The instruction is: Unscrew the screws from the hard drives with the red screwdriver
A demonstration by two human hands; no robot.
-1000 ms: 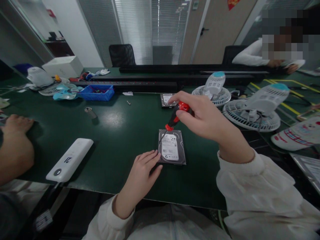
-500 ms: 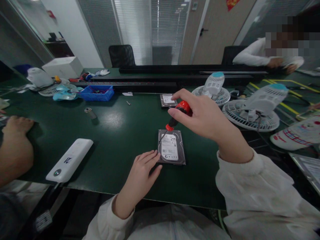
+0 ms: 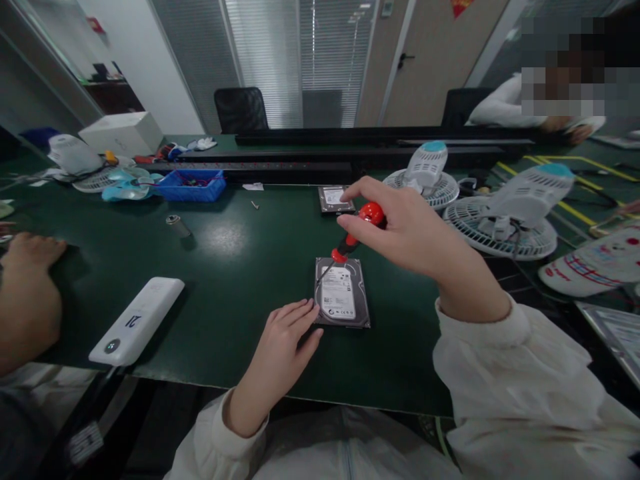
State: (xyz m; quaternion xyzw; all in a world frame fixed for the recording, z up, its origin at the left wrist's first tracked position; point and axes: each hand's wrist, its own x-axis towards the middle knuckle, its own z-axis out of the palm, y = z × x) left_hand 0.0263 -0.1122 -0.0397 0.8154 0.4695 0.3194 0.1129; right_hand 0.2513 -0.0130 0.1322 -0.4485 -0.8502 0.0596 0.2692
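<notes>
A hard drive [image 3: 338, 293] with a white label lies flat on the dark green table. My right hand [image 3: 400, 227] is closed around the red and black handle of a screwdriver [image 3: 345, 245], above the drive. The screwdriver slants down to the left, its tip at the drive's upper left edge. My left hand [image 3: 285, 337] has its fingers stretched out, the fingertips touching the drive's lower left edge. Partly behind my right hand, a second hard drive [image 3: 331, 199] lies farther back.
A white power bank [image 3: 140, 320] and a small metal cylinder [image 3: 177, 225] lie to the left. Beyond are a blue tray [image 3: 193, 187] and a screw [image 3: 255, 205]. White fan parts [image 3: 500, 227] stand at right. Another person's hand [image 3: 37, 252] rests at far left.
My right hand's thumb and fingers have shifted slightly on the screwdriver handle, exposing more of its red end. The tip stays at the same edge of the drive. My left hand keeps its place.
</notes>
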